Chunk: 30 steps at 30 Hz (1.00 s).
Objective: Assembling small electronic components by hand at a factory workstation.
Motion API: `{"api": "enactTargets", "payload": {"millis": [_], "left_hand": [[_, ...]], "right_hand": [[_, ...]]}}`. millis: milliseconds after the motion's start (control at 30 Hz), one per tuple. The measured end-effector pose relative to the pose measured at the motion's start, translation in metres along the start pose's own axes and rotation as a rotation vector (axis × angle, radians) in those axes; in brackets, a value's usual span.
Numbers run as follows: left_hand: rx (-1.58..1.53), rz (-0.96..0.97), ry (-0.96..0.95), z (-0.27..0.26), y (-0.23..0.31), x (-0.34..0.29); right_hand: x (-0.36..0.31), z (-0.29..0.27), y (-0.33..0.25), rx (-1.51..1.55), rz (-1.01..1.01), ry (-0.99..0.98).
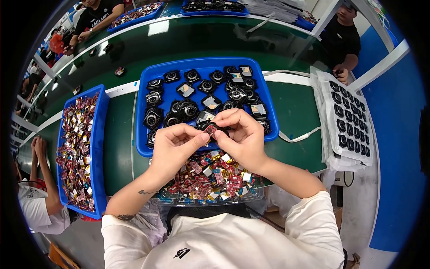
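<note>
My left hand (pixel 178 144) and my right hand (pixel 242 136) meet over the near edge of a blue tray (pixel 274 127). Between the fingertips is a small red circuit board (pixel 210 130), which my left finger and thumb pinch. My right fingers close around a black watch case (pixel 222 127), mostly hidden by them, right against the board. The tray holds several black watch cases (pixel 207 86), some showing round backs, others pale square faces. Below my hands lies a heap of red circuit boards with small silver and yellow battery packs (pixel 212 177) in a clear tray.
At left stands a long blue bin (pixel 102 134) full of similar boards and batteries. White trays (pixel 351 121) with rows of black parts are stacked at right. Beyond runs a green conveyor belt (pixel 201 38) with a few parts. Co-workers sit along it; one hand (pixel 341 74) shows at far right.
</note>
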<state>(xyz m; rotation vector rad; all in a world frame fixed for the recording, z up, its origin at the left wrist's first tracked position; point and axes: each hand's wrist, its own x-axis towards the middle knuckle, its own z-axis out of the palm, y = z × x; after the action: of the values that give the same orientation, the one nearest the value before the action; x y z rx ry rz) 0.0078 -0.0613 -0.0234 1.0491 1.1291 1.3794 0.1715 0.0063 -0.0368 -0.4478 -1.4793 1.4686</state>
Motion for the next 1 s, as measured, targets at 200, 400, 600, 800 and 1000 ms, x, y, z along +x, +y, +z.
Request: {"api": "enactTargets", "payload": {"millis": [200, 400, 600, 800, 1000], "left_hand": [[0.061, -0.008, 0.060, 0.003, 0.001, 0.005], [0.357, 0.047, -0.027, 0.004, 0.011, 0.025], [0.430, 0.077, 0.030, -0.014, 0.046, 0.119], [1.092, -0.147, 0.302, -0.071, 0.014, 0.257], [1.261, -0.299, 0.318, -0.090, -0.007, 0.277]], "right_hand": [[0.000, -0.001, 0.000, 0.051, 0.024, -0.001], [0.000, -0.008, -0.003, 0.022, 0.006, 0.033], [0.008, -0.022, -0.008, -0.224, -0.145, 0.131], [0.014, -0.020, -0.016, -0.590, -0.415, -0.313], [0.008, -0.015, -0.011, -0.742, -0.412, -0.638]]}}
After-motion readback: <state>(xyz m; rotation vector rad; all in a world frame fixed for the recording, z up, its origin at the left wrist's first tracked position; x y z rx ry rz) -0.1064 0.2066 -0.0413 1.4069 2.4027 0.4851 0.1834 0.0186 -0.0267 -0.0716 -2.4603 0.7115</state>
